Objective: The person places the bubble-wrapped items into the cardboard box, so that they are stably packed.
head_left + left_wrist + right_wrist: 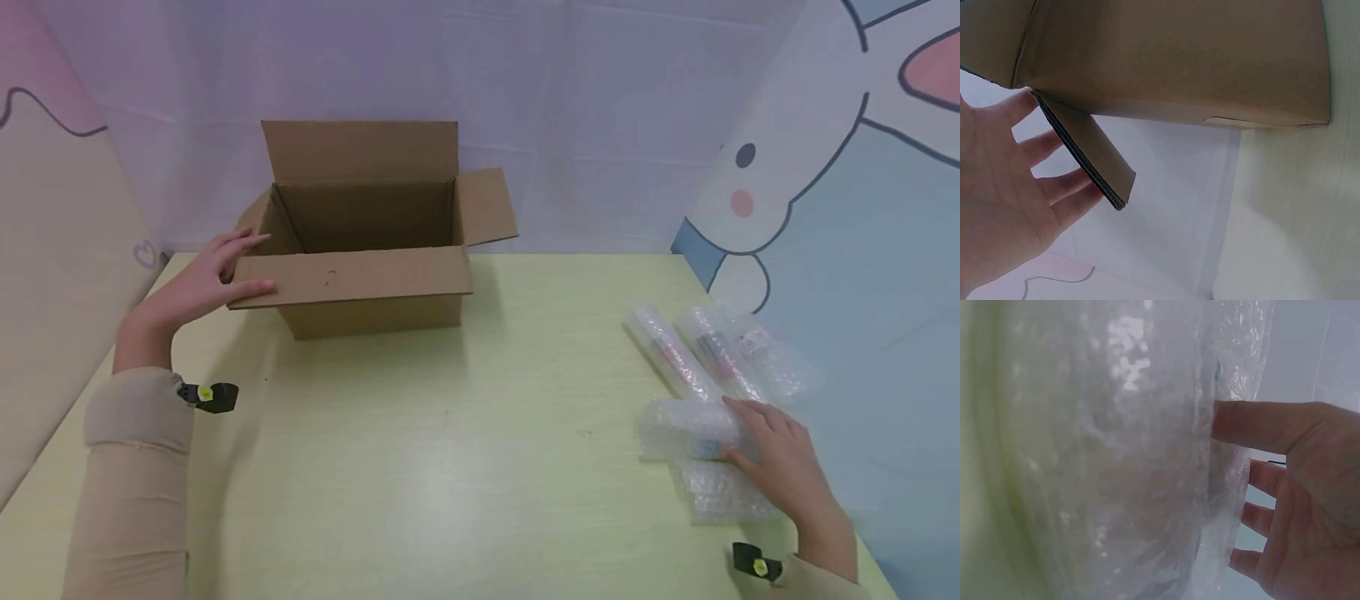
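- Brown cardboard box with its top flaps folded out [375, 315]: stands upright on the pale yellow-green table [450, 467], ahead and to the right of the left fingers. Mouth faces up, so access from above looks unobstructed.
- Left hand [191, 286]: fingers spread wide, not a tight grip. Thumb lies on top of the long brown front flap [375, 273]; the others are against the small brown side flap [1094, 144]. Reads as steadying that corner and keeping both flaps outward.
- Brown back flap [363, 150] rises beyond the left fingertips, near the pale cloth backdrop [577, 158]; nothing is holding it. Probably crease stiffness.
- Right hand [787, 462]: fingers set narrow, pinching the near end of a clear bubble-wrapped packet [675, 427]. Thumb one side, fingers opposite; end grip likely suits the soft, slippery wrap. Can't tell if it's lifted.
- Flat clear bubble-wrapped piece [723, 492]: just on the person's side of the right fingertips, partly below the pinched packet.
- Slim clear bubble-wrapped roll [675, 354] and wider bubble-wrapped bundle [723, 354]: just beyond the right fingers, grouped within that hand's reach. Contents blurred by wrap.
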Tool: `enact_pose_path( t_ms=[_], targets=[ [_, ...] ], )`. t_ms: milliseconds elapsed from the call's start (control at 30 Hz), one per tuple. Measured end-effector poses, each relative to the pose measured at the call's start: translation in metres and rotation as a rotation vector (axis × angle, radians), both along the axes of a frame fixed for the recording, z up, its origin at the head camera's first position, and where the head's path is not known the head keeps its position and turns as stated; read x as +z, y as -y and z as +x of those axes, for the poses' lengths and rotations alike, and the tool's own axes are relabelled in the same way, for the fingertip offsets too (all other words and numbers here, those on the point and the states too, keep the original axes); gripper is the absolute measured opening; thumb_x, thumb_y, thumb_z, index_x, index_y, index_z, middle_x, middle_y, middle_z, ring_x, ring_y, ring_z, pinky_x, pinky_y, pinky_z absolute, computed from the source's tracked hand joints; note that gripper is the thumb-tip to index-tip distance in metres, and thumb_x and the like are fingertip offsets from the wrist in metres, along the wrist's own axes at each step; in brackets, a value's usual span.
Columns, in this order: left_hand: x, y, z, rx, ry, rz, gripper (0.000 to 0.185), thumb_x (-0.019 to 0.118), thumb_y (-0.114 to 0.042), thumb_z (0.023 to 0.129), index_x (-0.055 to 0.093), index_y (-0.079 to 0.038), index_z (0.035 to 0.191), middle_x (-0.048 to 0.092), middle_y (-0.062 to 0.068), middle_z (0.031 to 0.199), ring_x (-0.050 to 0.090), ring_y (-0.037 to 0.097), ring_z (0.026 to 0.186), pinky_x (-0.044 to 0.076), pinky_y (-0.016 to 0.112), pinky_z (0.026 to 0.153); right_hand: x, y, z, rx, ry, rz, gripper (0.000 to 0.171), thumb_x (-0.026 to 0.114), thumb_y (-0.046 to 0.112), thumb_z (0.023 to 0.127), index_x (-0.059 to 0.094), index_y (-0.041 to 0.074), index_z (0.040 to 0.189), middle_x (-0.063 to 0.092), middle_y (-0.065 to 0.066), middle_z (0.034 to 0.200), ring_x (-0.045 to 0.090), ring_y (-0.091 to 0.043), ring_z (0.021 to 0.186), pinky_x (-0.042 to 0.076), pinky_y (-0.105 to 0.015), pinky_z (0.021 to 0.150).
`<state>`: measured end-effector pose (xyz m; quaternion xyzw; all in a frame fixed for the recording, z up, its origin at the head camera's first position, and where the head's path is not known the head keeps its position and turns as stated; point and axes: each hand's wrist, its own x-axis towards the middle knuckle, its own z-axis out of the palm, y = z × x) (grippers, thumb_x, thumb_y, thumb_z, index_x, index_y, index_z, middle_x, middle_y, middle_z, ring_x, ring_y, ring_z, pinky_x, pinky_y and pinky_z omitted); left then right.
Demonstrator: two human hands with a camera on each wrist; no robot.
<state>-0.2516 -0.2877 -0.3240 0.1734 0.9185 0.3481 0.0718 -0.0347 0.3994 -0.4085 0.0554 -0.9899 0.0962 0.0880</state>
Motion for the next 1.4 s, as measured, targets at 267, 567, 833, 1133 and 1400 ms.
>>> enact_pose_path(
  t_ms=[267, 567, 833, 1133, 1400],
  targets=[
    [-0.004, 0.001, -0.001, -0.007, -0.012, 0.049, 0.065, 0.062, -0.028, 0.093, 0.034, -0.011, 0.148, 0.000, 0.009, 0.164, 0.011, 0.043, 0.147, 0.024, 0.067, 0.104, 0.000, -0.001, -0.002, 0.003, -0.003, 0.017, 0.078, 0.081, 0.004, 0.070, 0.044, -0.004, 0.137, 0.048, -0.031, 0.126, 0.041, -0.049, 0.115, 0.028, -0.064, 0.092],
    [-0.008, -0.008, 0.004, -0.038, -0.034, 0.093, 0.055, 0.066, -0.020, 0.090, 0.041, -0.007, 0.138, 0.009, 0.011, 0.162, 0.022, 0.040, 0.140, 0.025, 0.065, 0.107, 0.001, 0.000, 0.001, 0.000, -0.011, 0.014, 0.077, 0.082, 0.004, 0.068, 0.046, -0.005, 0.136, 0.049, -0.030, 0.125, 0.041, -0.049, 0.114, 0.028, -0.064, 0.092],
    [-0.009, -0.028, 0.020, -0.074, -0.083, 0.044, 0.058, 0.073, -0.023, 0.085, 0.046, -0.009, 0.135, 0.014, 0.011, 0.161, 0.019, 0.042, 0.145, 0.028, 0.064, 0.103, 0.001, -0.002, 0.002, 0.003, -0.020, 0.010, 0.079, 0.081, 0.003, 0.069, 0.044, -0.004, 0.137, 0.048, -0.031, 0.126, 0.041, -0.049, 0.114, 0.027, -0.064, 0.092],
    [-0.005, -0.055, 0.050, -0.090, -0.094, -0.061, 0.060, 0.074, -0.035, 0.084, 0.047, -0.021, 0.136, 0.016, 0.004, 0.162, 0.039, 0.034, 0.132, 0.039, 0.057, 0.093, -0.001, -0.004, 0.002, 0.003, -0.012, -0.007, 0.077, 0.080, 0.003, 0.070, 0.044, -0.004, 0.137, 0.047, -0.031, 0.127, 0.039, -0.050, 0.116, 0.026, -0.065, 0.094],
    [0.001, -0.082, 0.081, -0.091, -0.155, -0.184, 0.063, 0.070, -0.051, 0.083, 0.046, -0.028, 0.135, 0.021, 0.000, 0.160, 0.056, 0.033, 0.122, 0.049, 0.048, 0.071, -0.001, -0.005, 0.002, 0.028, -0.057, -0.009, 0.079, 0.081, -0.001, 0.066, 0.045, -0.005, 0.136, 0.049, -0.030, 0.125, 0.041, -0.049, 0.113, 0.028, -0.065, 0.092]
  ],
)
